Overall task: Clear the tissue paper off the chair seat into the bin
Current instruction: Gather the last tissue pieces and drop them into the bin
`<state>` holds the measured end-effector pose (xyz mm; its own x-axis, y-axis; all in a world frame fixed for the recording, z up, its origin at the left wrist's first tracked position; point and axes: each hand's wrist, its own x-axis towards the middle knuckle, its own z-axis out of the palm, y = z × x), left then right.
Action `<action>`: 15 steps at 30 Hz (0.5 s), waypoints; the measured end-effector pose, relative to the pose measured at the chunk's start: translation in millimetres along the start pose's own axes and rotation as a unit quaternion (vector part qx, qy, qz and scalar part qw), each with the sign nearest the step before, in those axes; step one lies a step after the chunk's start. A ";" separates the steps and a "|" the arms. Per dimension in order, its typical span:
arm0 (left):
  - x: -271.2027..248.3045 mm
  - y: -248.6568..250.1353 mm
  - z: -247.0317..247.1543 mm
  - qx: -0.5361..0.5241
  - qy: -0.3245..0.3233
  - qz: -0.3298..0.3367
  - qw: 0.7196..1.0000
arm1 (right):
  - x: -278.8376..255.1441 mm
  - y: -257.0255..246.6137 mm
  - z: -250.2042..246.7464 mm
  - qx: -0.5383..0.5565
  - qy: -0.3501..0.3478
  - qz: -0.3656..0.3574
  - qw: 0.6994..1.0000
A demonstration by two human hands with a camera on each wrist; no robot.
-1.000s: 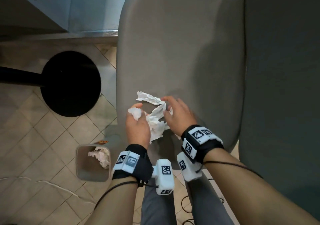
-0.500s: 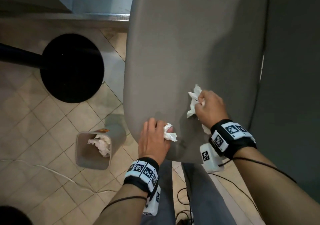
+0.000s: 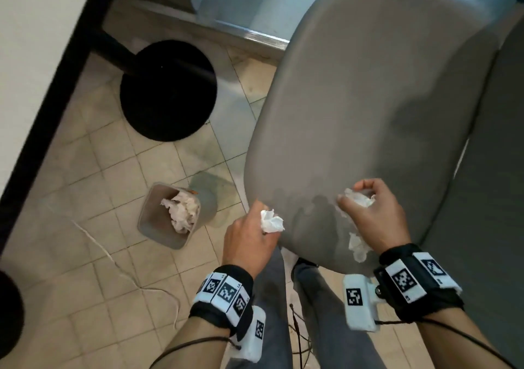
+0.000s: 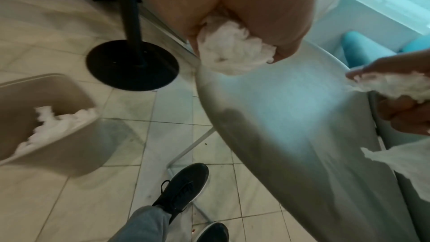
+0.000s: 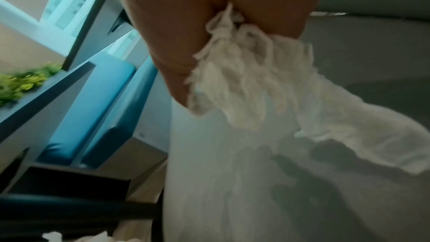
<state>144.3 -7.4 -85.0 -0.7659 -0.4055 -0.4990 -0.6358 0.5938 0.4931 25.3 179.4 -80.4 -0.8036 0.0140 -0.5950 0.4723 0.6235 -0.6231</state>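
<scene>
My left hand [image 3: 255,235] grips a small white tissue wad [image 3: 271,221] at the front left edge of the grey chair seat [image 3: 368,99]; the same wad [image 4: 235,51] fills the left wrist view. My right hand [image 3: 371,215] holds a larger crumpled tissue [image 3: 358,198] above the seat's front, with a loose tail [image 3: 357,246] hanging below the palm; the right wrist view shows this tissue [image 5: 256,84] trailing from the curled fingers. The small grey bin [image 3: 158,227] stands on the floor left of the chair, with tissue [image 3: 183,211] inside.
A black round table base [image 3: 168,90] and its post stand behind the bin. A white cable [image 3: 119,266] lies on the tiled floor. My legs and dark shoes [image 4: 184,187] are below the seat's front edge. A second grey seat [image 3: 487,198] adjoins on the right.
The single tissue bundle has been split between the hands. Both hands drew back toward the seat's front edge, the left one reaching its left corner nearer the bin. The head view swung left.
</scene>
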 end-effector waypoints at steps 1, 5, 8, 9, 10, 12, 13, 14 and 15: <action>-12.2 -7.6 -3.2 -0.017 0.009 -0.021 1.000 | -6.0 -4.3 3.7 -0.026 -0.022 -0.016 0.999; -67.7 -48.5 -13.4 -0.105 0.005 -0.090 0.990 | -32.6 -16.7 25.9 -0.060 -0.102 -0.033 0.992; -104.2 -85.4 -17.7 -0.174 0.007 -0.160 0.972 | -53.3 -21.2 53.7 -0.035 -0.152 -0.024 0.987; -114.4 -97.3 -19.3 -0.203 0.013 -0.189 0.961 | -60.1 -23.0 64.8 -0.020 -0.166 -0.018 0.986; -124.0 -109.3 -20.6 -0.233 0.024 -0.213 0.949 | -67.2 -24.7 77.0 0.000 -0.177 -0.011 0.984; -142.0 -132.5 -22.6 -0.275 0.046 -0.241 0.930 | -81.4 -26.2 102.7 0.009 -0.193 -0.010 0.981; -150.9 -144.8 -24.0 -0.287 0.056 -0.252 0.923 | -89.6 -27.9 116.5 -0.009 -0.197 -0.017 0.980; -159.3 -157.9 -24.1 -0.294 0.067 -0.257 0.918 | -97.7 -28.8 129.9 -0.023 -0.200 -0.029 0.979; -167.1 -172.1 -23.7 -0.293 0.074 -0.263 0.916 | -105.8 -31.0 143.2 -0.041 -0.200 -0.044 0.978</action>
<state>379.3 -58.4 -69.6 -0.3149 -0.6446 -0.6966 -0.8301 -0.1689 0.5315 147.5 46.6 -70.8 -0.6263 -0.3390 -0.7020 0.3631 0.6700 -0.6475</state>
